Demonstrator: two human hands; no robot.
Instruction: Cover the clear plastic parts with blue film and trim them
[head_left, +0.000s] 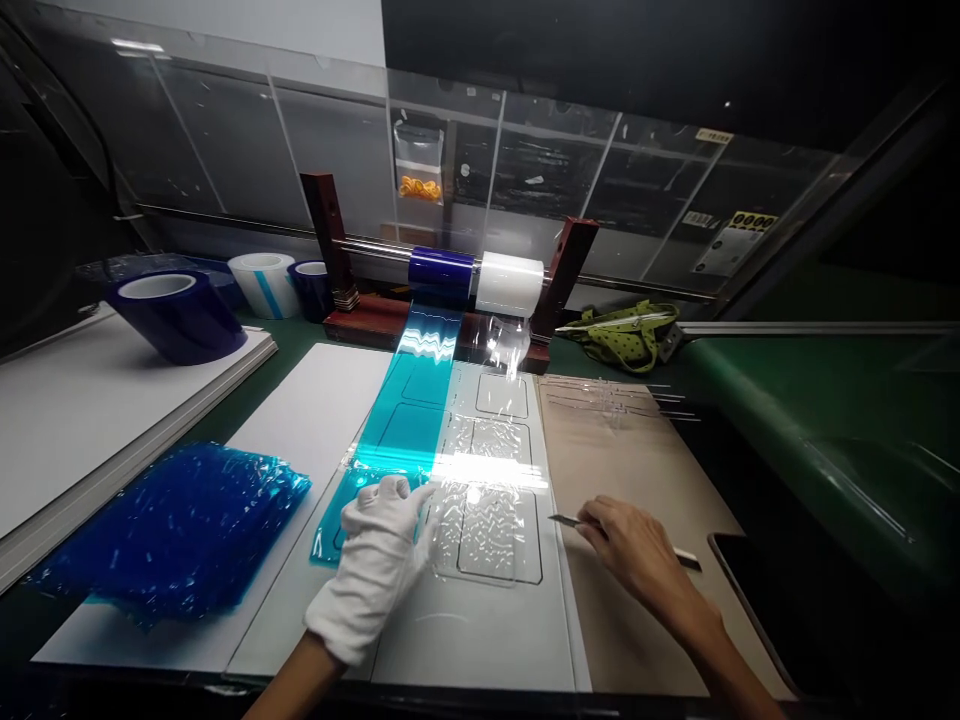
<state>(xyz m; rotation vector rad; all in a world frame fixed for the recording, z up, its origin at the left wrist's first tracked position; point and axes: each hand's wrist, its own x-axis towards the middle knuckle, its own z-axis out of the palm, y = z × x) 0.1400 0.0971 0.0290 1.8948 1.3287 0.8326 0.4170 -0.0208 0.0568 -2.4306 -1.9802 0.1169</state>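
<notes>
Single view, head-worn, looking forward and down across the worktop [294, 345]. Near range: left hand [381, 550] lower centre, right hand [630, 545] lower right, transparent panel [472, 145] across top.

Dim all around me, deep shadow to the right, hard white glare across the blue film [409, 425] and clear film [476, 540], edges stretched wide-angle.

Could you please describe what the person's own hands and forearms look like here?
The left hand wears a plain white, creased glove that ends in a cuff at the wrist. The right hand is ungloved. Neither forearm shows a sleeve in view, and no markings can be made out on the glove.
</notes>
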